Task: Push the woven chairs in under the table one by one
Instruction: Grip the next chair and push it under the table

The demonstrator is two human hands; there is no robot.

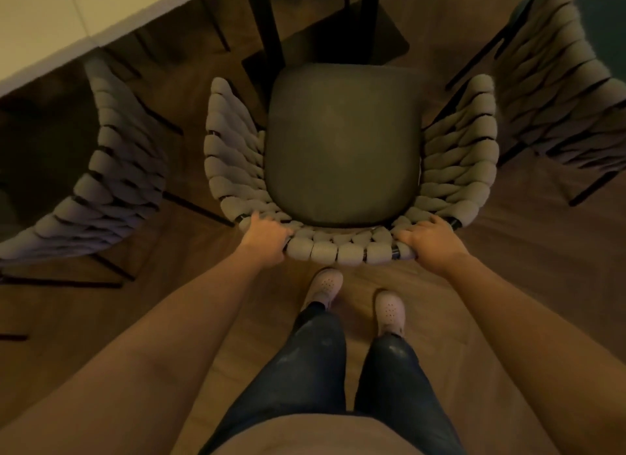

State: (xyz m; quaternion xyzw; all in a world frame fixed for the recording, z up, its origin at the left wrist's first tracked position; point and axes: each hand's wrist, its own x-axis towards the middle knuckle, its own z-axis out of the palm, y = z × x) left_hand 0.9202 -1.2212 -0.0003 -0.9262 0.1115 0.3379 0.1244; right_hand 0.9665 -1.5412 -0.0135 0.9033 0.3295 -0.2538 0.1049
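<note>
A woven chair (345, 143) with a dark seat cushion and thick grey woven back stands right in front of me, facing the table (50, 31). My left hand (266, 236) grips the left end of its backrest top rail. My right hand (432, 239) grips the right end of the same rail. The white table top fills the top left corner, and its black pedestal base (338, 38) stands just beyond the chair's seat. A second woven chair (111, 170) stands at the left, partly under the table edge. A third woven chair (555, 92) stands at the right.
Wooden floor (528, 251) runs all around. My feet in white shoes (355, 302) stand close behind the middle chair. Black chair legs stick out from the side chairs onto the floor between them and the middle chair.
</note>
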